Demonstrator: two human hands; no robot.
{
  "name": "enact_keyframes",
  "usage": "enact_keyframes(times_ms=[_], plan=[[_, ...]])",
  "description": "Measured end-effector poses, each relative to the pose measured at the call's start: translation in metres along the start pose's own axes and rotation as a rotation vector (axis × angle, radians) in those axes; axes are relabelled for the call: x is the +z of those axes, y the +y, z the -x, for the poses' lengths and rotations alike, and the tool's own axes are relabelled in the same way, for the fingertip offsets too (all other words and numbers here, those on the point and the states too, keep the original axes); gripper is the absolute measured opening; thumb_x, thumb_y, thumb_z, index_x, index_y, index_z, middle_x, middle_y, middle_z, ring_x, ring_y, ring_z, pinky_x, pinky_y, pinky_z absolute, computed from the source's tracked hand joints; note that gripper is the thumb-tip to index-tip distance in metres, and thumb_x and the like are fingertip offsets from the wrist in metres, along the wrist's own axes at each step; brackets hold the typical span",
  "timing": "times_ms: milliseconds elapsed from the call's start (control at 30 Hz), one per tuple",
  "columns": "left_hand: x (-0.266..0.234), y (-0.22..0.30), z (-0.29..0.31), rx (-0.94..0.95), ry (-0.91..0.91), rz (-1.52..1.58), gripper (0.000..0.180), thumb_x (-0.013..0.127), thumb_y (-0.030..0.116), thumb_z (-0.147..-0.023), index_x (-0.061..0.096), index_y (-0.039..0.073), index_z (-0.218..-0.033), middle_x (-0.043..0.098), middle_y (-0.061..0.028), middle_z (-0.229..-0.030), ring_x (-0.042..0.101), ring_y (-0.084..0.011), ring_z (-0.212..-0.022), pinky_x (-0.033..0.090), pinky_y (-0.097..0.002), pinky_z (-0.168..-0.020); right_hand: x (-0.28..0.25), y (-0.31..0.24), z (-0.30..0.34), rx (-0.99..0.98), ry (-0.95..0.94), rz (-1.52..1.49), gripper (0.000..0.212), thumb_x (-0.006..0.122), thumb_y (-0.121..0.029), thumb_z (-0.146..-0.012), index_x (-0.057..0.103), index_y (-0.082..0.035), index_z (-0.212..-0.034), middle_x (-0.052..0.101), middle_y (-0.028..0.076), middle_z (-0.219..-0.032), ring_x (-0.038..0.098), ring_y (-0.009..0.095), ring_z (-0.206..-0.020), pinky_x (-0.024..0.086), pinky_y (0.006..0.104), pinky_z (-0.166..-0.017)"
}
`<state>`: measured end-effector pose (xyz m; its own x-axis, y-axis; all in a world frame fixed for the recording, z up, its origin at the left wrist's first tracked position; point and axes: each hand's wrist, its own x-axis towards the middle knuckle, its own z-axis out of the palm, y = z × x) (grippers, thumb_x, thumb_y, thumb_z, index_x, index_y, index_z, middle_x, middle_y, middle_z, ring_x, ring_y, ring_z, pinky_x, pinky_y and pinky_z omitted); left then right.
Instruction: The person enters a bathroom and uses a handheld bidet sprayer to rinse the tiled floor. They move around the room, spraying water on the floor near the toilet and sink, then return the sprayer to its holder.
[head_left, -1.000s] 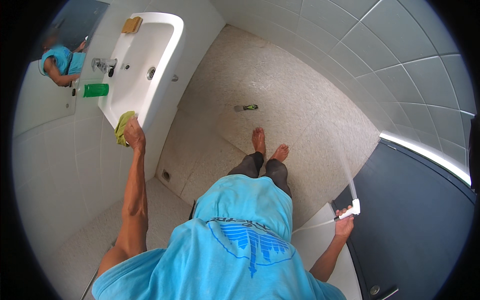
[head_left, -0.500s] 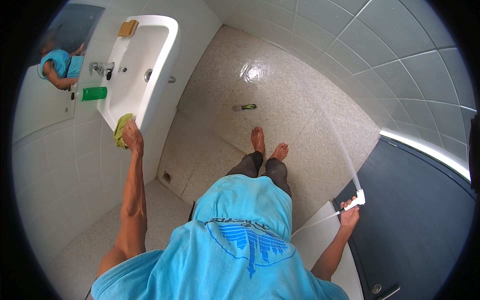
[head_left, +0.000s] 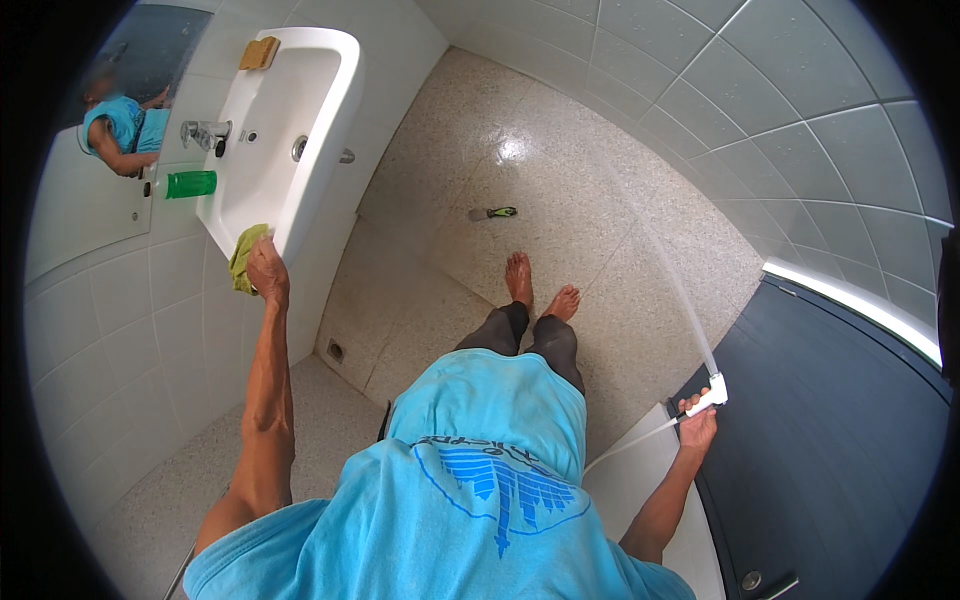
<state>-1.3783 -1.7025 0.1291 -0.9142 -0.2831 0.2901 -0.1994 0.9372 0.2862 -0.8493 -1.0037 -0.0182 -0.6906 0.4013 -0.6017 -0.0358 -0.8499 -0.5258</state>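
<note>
My left hand (head_left: 267,272) is stretched up to the near corner of a white wall-hung sink (head_left: 325,120) and grips a yellow-green cloth (head_left: 243,255) against its rim. My right hand (head_left: 697,428) holds a white hand sprayer (head_left: 708,399) low at the right, its thin hose trailing left. A jet of water arcs from the sprayer across the speckled floor (head_left: 560,170) toward the far corner, where a wet patch shines. My bare feet (head_left: 538,288) stand mid-floor.
A small scraper with a green-black handle (head_left: 492,213) lies on the floor ahead of my feet. On the sink are a tap (head_left: 203,132), a green cup (head_left: 186,184) and a tan sponge (head_left: 259,53). A dark door (head_left: 840,440) is at the right, a floor drain (head_left: 334,351) below the sink.
My right hand has lifted and swung the sprayer slightly right, and the water jet now reaches farther, wetting the floor near the far wall. My left hand stays on the sink rim.
</note>
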Motion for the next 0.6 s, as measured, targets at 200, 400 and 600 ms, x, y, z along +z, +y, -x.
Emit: enact_keyframes(times_ms=[200, 400, 600], plan=[[-0.001, 0.002, 0.0, -0.012, -0.02, -0.002, 0.043, 0.042, 0.032, -0.095, 0.066, -0.003, -0.091, 0.064, -0.0241, -0.08, 0.059, -0.039, -0.071, 0.043, -0.0461, -0.068, 0.004, 0.004, -0.002, 0.006, -0.061, -0.005, 0.066, 0.077, -0.039, -0.079, 0.052, -0.003, -0.129, 0.055, 0.008, -0.098, 0.052, 0.022, -0.089, 0.042, 0.0441, -0.094], [-0.003, 0.004, 0.001, -0.012, -0.031, -0.013, 0.042, 0.042, 0.031, -0.095, 0.067, -0.003, -0.092, 0.065, -0.0235, -0.081, 0.059, -0.0386, -0.072, 0.044, -0.0453, -0.069, 0.007, 0.007, 0.0, 0.018, -0.042, 0.002, 0.067, 0.078, -0.04, -0.078, 0.052, -0.003, -0.128, 0.054, 0.007, -0.095, 0.052, 0.021, -0.088, 0.042, 0.0437, -0.092], [-0.004, 0.009, 0.001, -0.009, -0.018, -0.001, 0.041, 0.042, 0.03, -0.095, 0.067, -0.003, -0.09, 0.064, -0.0236, -0.081, 0.059, -0.0393, -0.072, 0.043, -0.0461, -0.069, 0.015, 0.011, -0.003, 0.025, 0.003, -0.023, 0.066, 0.08, -0.039, -0.075, 0.054, -0.003, -0.124, 0.053, 0.007, -0.09, 0.05, 0.022, -0.084, 0.04, 0.0435, -0.09]])
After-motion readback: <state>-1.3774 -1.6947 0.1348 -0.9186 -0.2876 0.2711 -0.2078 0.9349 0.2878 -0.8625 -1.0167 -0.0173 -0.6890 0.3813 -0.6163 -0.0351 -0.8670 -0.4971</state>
